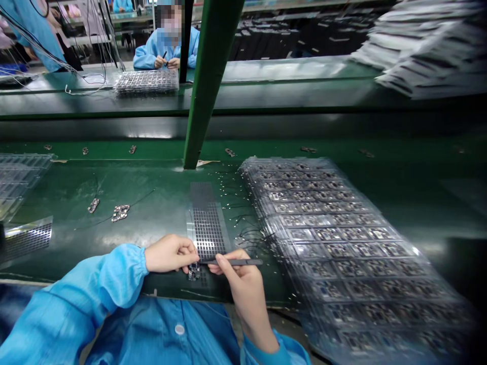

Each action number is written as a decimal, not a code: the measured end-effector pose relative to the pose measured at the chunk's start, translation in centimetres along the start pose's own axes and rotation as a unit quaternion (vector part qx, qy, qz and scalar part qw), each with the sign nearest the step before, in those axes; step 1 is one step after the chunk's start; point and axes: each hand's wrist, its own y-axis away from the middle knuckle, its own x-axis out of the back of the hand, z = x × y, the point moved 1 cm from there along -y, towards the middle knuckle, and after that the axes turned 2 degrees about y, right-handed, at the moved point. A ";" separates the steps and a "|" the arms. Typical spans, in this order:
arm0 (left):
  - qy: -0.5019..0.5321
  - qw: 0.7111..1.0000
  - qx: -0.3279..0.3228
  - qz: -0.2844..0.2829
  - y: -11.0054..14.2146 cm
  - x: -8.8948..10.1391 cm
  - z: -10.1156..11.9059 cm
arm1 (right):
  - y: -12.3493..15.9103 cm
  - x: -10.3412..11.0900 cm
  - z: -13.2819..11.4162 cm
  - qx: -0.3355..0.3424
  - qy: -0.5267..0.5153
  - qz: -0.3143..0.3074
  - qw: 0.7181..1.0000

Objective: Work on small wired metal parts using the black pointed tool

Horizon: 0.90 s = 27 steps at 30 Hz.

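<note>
My left hand [171,253] is curled at the near edge of the green bench, its fingers pinched over a small circuit board [194,274]. Beside it, my right hand [238,276] grips dark tweezers [236,262] that lie level, their tip pointing left toward the board. Just behind both hands lies a perforated metal strip [207,230] with rows of tiny cells. Thin black wires [247,233] are scattered to the right of the strip.
A stack of clear trays [342,243] holding several small boards fills the right side. Two loose boards [119,213] lie on the left, near more trays [19,182]. A green post [205,101] rises behind. A person in blue [163,48] works across the conveyor.
</note>
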 end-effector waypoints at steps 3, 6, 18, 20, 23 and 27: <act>0.002 1.000 -0.002 0.002 -0.1 0.0 0.0 | 0.0 -0.1 0.0 0.000 -0.001 0.005 1.000; 0.001 1.000 -0.004 0.003 -0.1 0.0 0.0 | 0.0 -0.1 0.0 0.000 -0.002 0.007 1.000; -0.001 1.000 -0.016 0.001 0.0 0.0 0.2 | 0.1 -0.2 -0.3 -0.008 -0.001 0.010 1.000; -0.005 1.000 -0.023 0.003 0.0 0.0 0.3 | 0.1 -0.2 -0.4 -0.005 0.003 0.008 1.000; -0.007 1.000 -0.020 0.006 0.1 0.0 0.4 | 0.2 -0.2 -0.5 -0.007 0.006 0.010 1.000; -0.022 0.999 -0.032 0.018 0.1 0.0 0.3 | 0.2 -0.3 -0.4 -0.016 0.003 0.018 1.000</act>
